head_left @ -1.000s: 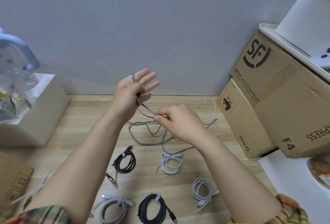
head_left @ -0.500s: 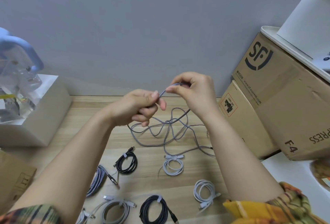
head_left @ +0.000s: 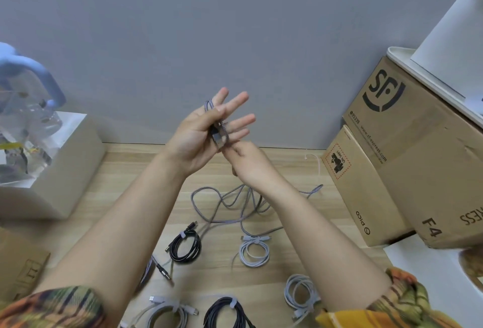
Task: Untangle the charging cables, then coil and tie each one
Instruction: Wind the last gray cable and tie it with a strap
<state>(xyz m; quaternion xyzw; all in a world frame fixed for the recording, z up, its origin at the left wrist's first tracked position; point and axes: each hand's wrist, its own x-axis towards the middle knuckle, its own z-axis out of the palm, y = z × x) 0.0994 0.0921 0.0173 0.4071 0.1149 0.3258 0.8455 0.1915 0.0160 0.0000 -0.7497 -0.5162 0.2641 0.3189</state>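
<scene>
A grey braided cable loops over the spread fingers of the left hand, raised above the wooden bench; the thumb pins its dark plug against the palm, so that hand grips the cable with its fingers fanned out. The right hand, touching the left at its 5 o'clock side, pinches the same cable between its fingertips just under the plug. The rest of the cable hangs down behind the right wrist and lies in loose, uncoiled loops on the bench at 6 o'clock from the hands.

Nearer the person sit finished coils, each bound with a tie: a black coil at 7 o'clock from the loose loops, a white coil at 5 o'clock. Further toward the bottom edge lie a grey coil, a second black coil and a pale coil. A braided plug end lies beside the left forearm.

Cardboard boxes stand at 3 o'clock, a white box at 9 o'clock.
</scene>
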